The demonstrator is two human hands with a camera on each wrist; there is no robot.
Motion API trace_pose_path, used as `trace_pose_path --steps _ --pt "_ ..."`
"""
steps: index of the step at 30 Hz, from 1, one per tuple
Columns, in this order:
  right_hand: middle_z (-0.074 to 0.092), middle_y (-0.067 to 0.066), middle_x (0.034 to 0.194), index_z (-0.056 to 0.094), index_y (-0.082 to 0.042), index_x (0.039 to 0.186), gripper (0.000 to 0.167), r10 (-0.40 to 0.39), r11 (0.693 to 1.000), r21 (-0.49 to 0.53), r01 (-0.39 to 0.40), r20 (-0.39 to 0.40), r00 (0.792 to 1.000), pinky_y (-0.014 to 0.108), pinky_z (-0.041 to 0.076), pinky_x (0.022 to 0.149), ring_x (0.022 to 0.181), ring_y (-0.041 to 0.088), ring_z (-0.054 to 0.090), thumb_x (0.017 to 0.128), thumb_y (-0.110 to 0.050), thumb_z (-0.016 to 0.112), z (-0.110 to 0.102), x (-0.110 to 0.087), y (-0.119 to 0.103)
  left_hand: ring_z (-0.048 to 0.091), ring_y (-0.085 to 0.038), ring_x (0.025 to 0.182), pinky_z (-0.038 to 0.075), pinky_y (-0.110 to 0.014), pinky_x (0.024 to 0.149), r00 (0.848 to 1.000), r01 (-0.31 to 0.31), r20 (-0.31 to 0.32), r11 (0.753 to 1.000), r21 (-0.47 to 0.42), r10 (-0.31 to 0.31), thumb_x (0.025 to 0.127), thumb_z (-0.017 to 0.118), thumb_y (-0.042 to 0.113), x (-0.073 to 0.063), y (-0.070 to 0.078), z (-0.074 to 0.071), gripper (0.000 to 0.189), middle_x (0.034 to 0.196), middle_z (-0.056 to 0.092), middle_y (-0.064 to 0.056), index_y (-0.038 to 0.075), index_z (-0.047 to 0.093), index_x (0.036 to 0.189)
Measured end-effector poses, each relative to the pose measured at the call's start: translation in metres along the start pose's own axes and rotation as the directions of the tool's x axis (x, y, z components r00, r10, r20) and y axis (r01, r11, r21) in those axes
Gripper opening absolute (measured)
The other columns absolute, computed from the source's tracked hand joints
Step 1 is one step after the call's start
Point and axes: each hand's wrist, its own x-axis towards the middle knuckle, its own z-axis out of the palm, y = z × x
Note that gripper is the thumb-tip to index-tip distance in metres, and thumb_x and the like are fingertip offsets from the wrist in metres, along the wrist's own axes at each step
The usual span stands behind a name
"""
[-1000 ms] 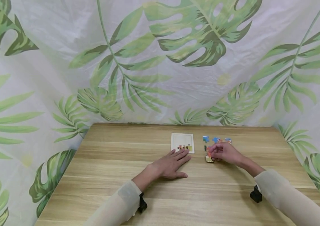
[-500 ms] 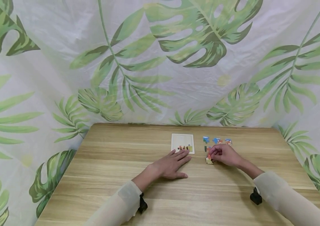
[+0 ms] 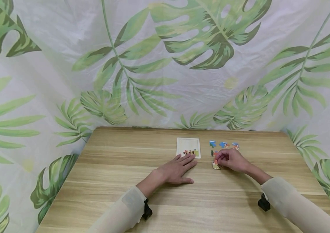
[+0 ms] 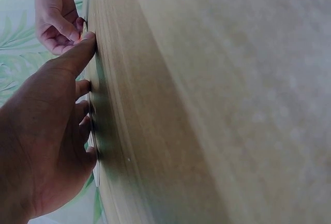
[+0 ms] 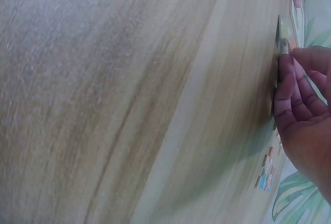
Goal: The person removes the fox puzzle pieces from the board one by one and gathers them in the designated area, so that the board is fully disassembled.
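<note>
In the head view my left hand lies flat, palm down, its fingertips on the near edge of a pale puzzle tray. A strip of colored pieces fills the tray's lower part. My right hand pinches a yellow and orange puzzle piece between thumb and bent forefinger, right of the tray. In the right wrist view this piece stands tilted near the tabletop, partly hidden by the fingers. The left wrist view shows the left hand with spread fingers on the surface.
Loose puzzle pieces lie behind the right hand: a blue one, a blue and orange one, another and a dark green one. The wooden table ends at a leaf-print cloth.
The right hand has lowered slightly, and the pinched piece has come a little nearer with its face tipped. The left hand and tray have stayed in place.
</note>
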Motion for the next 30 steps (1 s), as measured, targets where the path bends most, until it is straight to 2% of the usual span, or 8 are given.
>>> trace_pose_path --steps 9,14,18,24,30 --pt "0.076 0.003 0.091 0.077 -0.004 0.100 0.007 -0.034 0.999 -0.034 0.033 -0.012 0.999 0.023 0.057 0.069 0.079 0.009 0.067 0.096 0.001 0.074 -0.003 0.003 0.001 0.007 -0.019 0.165 0.015 -0.047 0.132 1.000 0.002 0.005 1.000 -0.005 -0.002 0.107 0.044 0.066 0.000 0.000 -0.001 0.083 0.179 0.008 -0.004 0.020 0.020 0.172" --pt "0.076 0.007 0.091 0.077 0.000 0.102 0.007 -0.049 0.998 -0.035 0.048 -0.035 0.998 0.023 0.057 0.070 0.080 0.008 0.067 0.095 -0.003 0.077 -0.006 0.007 -0.003 0.008 -0.019 0.165 0.015 -0.047 0.132 1.000 -0.001 0.001 1.000 -0.004 0.001 0.107 0.044 0.066 0.000 0.000 -0.001 0.083 0.179 0.009 -0.004 0.020 0.021 0.171" --pt "0.075 0.005 0.092 0.077 0.000 0.102 0.007 -0.043 0.999 -0.032 0.042 -0.031 0.999 0.023 0.056 0.071 0.081 0.008 0.066 0.096 0.000 0.075 -0.008 0.012 -0.009 0.007 -0.019 0.165 0.014 -0.047 0.132 1.000 0.000 0.002 1.000 0.003 0.000 0.107 0.044 0.066 0.000 0.000 0.000 0.083 0.179 0.007 -0.003 0.021 0.020 0.172" --pt "0.074 0.003 0.090 0.077 -0.001 0.103 0.008 -0.049 0.998 -0.046 0.048 -0.004 0.999 0.024 0.055 0.071 0.081 0.009 0.065 0.097 0.000 0.073 -0.006 0.025 -0.017 0.004 -0.018 0.165 0.012 -0.046 0.133 1.000 0.004 0.006 1.000 -0.002 -0.004 0.107 0.042 0.067 0.001 -0.001 0.002 0.083 0.179 0.005 -0.002 0.021 0.017 0.172" --pt "0.076 0.006 0.092 0.078 -0.001 0.107 0.012 -0.069 0.996 -0.059 0.069 0.007 0.998 0.025 0.055 0.074 0.083 0.010 0.066 0.096 0.000 0.073 -0.001 0.045 -0.021 0.005 -0.018 0.165 0.013 -0.047 0.133 1.000 0.000 0.000 1.000 -0.006 0.000 0.107 0.042 0.067 0.000 -0.001 0.001 0.083 0.179 0.005 -0.003 0.020 0.018 0.172"
